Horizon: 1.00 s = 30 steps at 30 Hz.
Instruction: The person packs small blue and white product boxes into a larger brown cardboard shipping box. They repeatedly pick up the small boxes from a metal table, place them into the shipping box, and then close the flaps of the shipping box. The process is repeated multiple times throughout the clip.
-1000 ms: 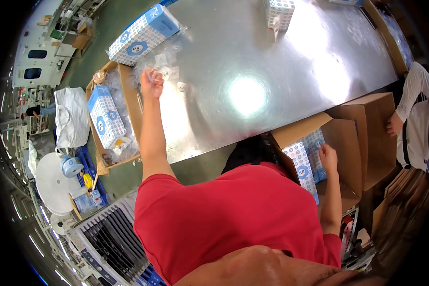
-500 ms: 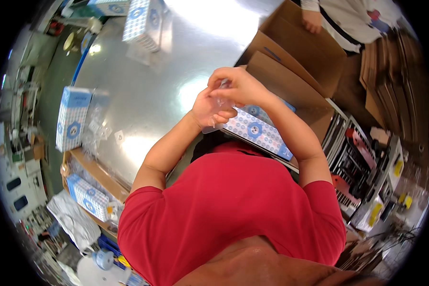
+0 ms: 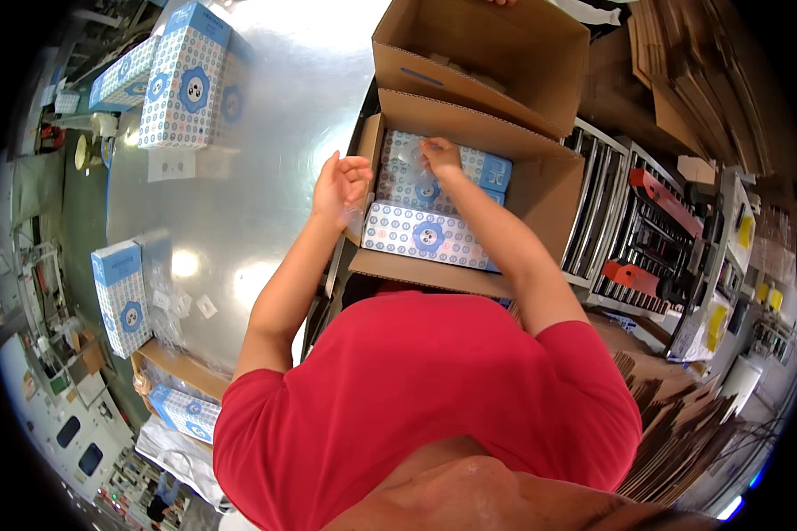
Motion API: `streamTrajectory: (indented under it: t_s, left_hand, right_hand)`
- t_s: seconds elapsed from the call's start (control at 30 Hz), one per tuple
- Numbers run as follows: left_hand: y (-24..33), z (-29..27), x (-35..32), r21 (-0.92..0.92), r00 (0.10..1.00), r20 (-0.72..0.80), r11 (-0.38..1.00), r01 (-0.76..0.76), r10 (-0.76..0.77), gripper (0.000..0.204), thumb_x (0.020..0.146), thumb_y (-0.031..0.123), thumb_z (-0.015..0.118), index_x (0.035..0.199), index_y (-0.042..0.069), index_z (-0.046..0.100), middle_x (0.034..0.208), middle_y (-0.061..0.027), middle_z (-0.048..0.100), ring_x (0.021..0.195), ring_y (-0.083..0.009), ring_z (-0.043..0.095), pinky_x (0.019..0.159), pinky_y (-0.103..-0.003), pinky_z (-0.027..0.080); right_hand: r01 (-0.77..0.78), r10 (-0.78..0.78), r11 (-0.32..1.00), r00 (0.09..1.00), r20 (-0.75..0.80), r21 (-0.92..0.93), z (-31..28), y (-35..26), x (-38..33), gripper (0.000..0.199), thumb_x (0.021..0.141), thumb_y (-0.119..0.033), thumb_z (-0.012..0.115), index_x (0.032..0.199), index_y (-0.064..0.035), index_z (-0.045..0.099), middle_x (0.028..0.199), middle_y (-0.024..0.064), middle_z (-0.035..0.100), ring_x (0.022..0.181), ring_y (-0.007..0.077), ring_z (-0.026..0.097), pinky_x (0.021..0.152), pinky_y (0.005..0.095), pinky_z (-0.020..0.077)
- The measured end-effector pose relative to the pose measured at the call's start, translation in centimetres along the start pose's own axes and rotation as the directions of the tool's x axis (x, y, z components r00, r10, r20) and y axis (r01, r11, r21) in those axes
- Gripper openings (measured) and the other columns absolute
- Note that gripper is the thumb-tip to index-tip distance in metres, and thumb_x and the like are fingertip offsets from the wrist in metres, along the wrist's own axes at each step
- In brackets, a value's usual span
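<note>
My right hand (image 3: 441, 157) reaches into an open cardboard carton (image 3: 540, 199), its fingers closed on a small piece of clear plastic (image 3: 412, 159). Under it lie blue-and-white patterned boxes, one box (image 3: 394, 226) along the near side and another box (image 3: 398, 184) behind it. Over the carton's left edge, my left hand (image 3: 339, 188) is raised with loosely bent fingers and the thumb apart. A bit of clear film shows by its wrist; whether the hand touches it is hard to tell.
A second open carton (image 3: 522, 53) stands behind the first. On the metal table (image 3: 283, 115) are patterned boxes (image 3: 181, 80) at the far left and a box (image 3: 122, 296) beside clear bags (image 3: 168, 301). Roller conveyor (image 3: 598, 208) and flattened cardboard (image 3: 691, 80) are at the right.
My hands, together before around clear plastic, have parted. The right has gone into the carton with plastic; the left stays over its left edge. The view has shifted, showing more of the carton.
</note>
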<state>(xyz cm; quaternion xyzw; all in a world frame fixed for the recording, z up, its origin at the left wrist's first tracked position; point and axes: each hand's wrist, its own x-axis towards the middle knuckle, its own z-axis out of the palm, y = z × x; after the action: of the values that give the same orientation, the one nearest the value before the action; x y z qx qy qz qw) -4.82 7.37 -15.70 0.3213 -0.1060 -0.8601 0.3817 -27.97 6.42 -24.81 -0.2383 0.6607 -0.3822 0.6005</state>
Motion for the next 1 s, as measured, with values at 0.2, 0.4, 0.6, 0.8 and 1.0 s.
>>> streamTrajectory:
  t_s: [0.2,0.4,0.6,0.8,1.0]
  left_hand:
    - [1.2,0.3,-2.8,-0.085,0.972,0.070,0.972,-0.220,0.226,0.051,0.096,0.041,0.032,0.078,0.000,0.055,0.073,-0.0110,0.053,0.044,-0.0111,0.034,0.035,-0.021,0.027]
    - [0.3,2.8,-1.1,-0.216,0.920,0.156,0.921,-0.323,0.359,0.052,0.094,0.044,0.032,0.065,0.003,0.042,0.065,-0.0072,0.038,0.050,-0.0135,0.031,0.043,-0.024,0.028]
    - [-1.0,3.4,2.0,-0.104,0.859,0.255,0.895,-0.433,0.445,0.039,0.094,0.037,0.038,0.081,0.004,0.054,0.083,-0.0087,0.051,0.068,-0.0158,0.046,0.058,-0.027,0.038]
    - [15.9,-1.6,-0.4,0.814,0.301,0.580,-0.554,-0.174,0.757,0.045,0.078,0.019,0.067,0.118,0.004,0.054,0.119,-0.0153,0.053,0.119,-0.0299,0.044,0.098,-0.040,0.035]
    - [38.1,-13.5,-3.8,0.927,0.641,0.031,-0.262,0.269,0.767,0.098,0.057,0.040,0.078,0.139,0.007,0.034,0.115,-0.0240,0.055,0.107,-0.0398,0.053,0.092,-0.043,0.043]
  right_hand:
    - [-0.097,0.114,0.983,0.988,0.107,-0.153,0.3,4.6,4.2,0.066,0.093,-0.042,0.043,0.148,-0.0186,0.014,0.149,0.0145,0.023,0.128,0.0349,0.037,0.102,0.0452,0.0335]
    - [0.002,0.039,0.889,0.996,0.080,-0.459,-1.3,1.0,0.2,0.044,0.087,-0.035,0.059,0.119,-0.0055,0.051,0.112,0.0111,0.060,0.103,0.0233,0.056,0.080,0.0359,0.0455]
    - [-0.138,0.085,0.989,0.820,0.566,0.051,3.0,-6.1,-10.2,0.010,0.082,-0.015,0.065,0.085,-0.0050,0.063,0.076,0.0026,0.064,0.061,0.0080,0.055,0.052,0.0200,0.0406]
    - [-0.003,0.112,0.916,0.962,0.248,-0.402,-4.1,6.5,0.6,0.009,0.077,-0.007,0.061,0.084,-0.0032,0.065,0.062,0.0074,0.060,0.055,0.0168,0.055,0.050,0.0292,0.0432]
    - [0.465,-0.238,0.423,0.885,0.399,-0.778,1.4,0.1,-2.6,0.036,0.077,-0.014,0.064,0.110,-0.0016,0.058,0.102,0.0193,0.061,0.094,0.0353,0.060,0.080,0.0426,0.0480]
